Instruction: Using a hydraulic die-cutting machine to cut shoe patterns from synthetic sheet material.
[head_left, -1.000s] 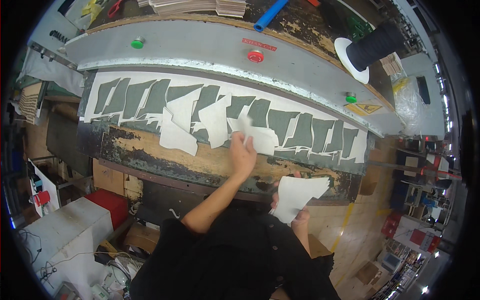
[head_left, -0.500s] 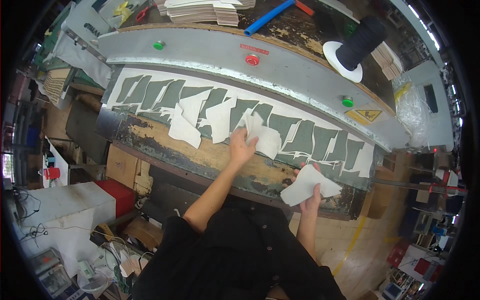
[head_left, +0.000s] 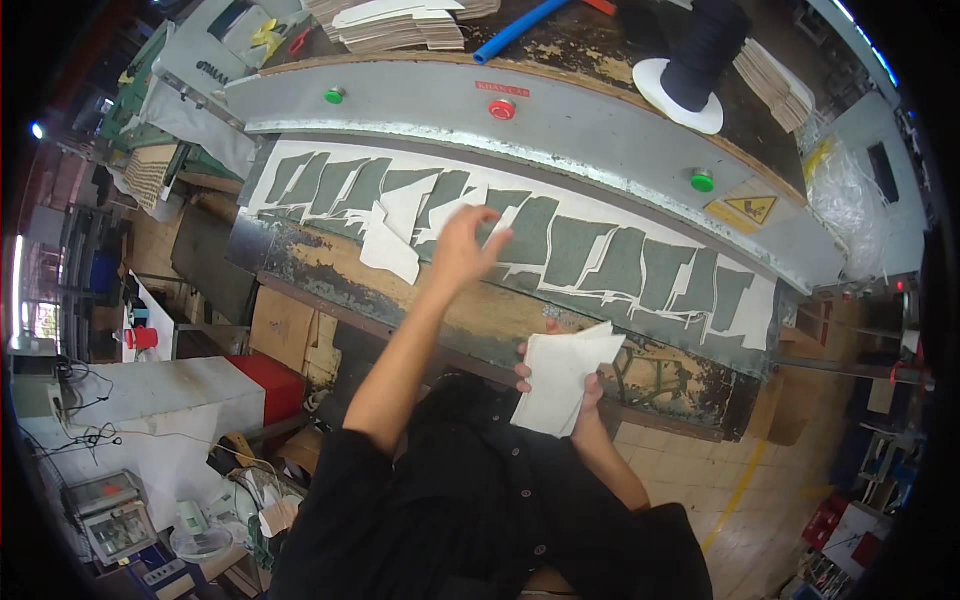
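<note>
My left hand (head_left: 465, 248) hovers with its fingers spread over the press bed, just above some loose white cut pieces (head_left: 395, 240), and holds nothing. My right hand (head_left: 575, 385) is near my body at the bed's front edge. It grips a small stack of white cut pieces (head_left: 560, 375). A long white sheet with several dark cut-out shapes (head_left: 620, 265) lies across the worn bed (head_left: 420, 300). The loose pieces lie on its left half.
The grey press beam (head_left: 420, 110) arches behind the sheet, with a red button (head_left: 502, 108) and two green buttons (head_left: 334, 95) (head_left: 703, 181). Behind it are stacked cut pieces (head_left: 400, 25), a blue tube (head_left: 520, 25) and a black thread cone (head_left: 700, 50). A red box (head_left: 270, 385) stands lower left.
My left hand had a white piece lifted off the sheet; now it is open and farther out over the loose pieces. My right hand's stack has risen to the bed's edge.
</note>
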